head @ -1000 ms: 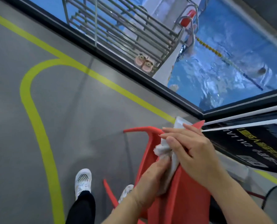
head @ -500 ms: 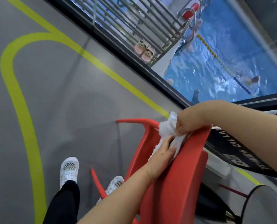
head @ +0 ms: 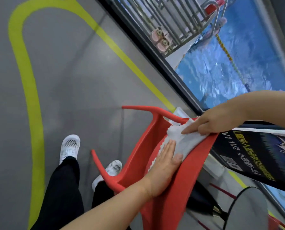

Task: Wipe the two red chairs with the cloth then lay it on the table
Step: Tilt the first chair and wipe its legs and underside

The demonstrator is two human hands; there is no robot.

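Note:
A red plastic chair (head: 175, 183) with curved armrests stands in front of me, low in the view. A white cloth (head: 186, 140) lies spread over the top of its backrest. My left hand (head: 165, 165) presses flat on the cloth's lower part, fingers straight. My right hand (head: 211, 122) comes in from the right and holds the cloth's upper edge against the chair top, index finger stretched out and the other fingers curled on it. A grey round table (head: 253, 211) with a dark rim shows at the lower right. Only one red chair is in view.
Grey floor with yellow-green lines (head: 30, 113) spreads to the left. My legs and white shoes (head: 70, 146) are beside the chair. A glass wall with a black frame (head: 163, 63) runs diagonally, a pool behind it. A dark poster board (head: 261, 156) leans at the right.
The cloth was bunched between both hands; now it is spread flat over the backrest. My left hand has flattened onto it and my right hand has shifted right along the chair top.

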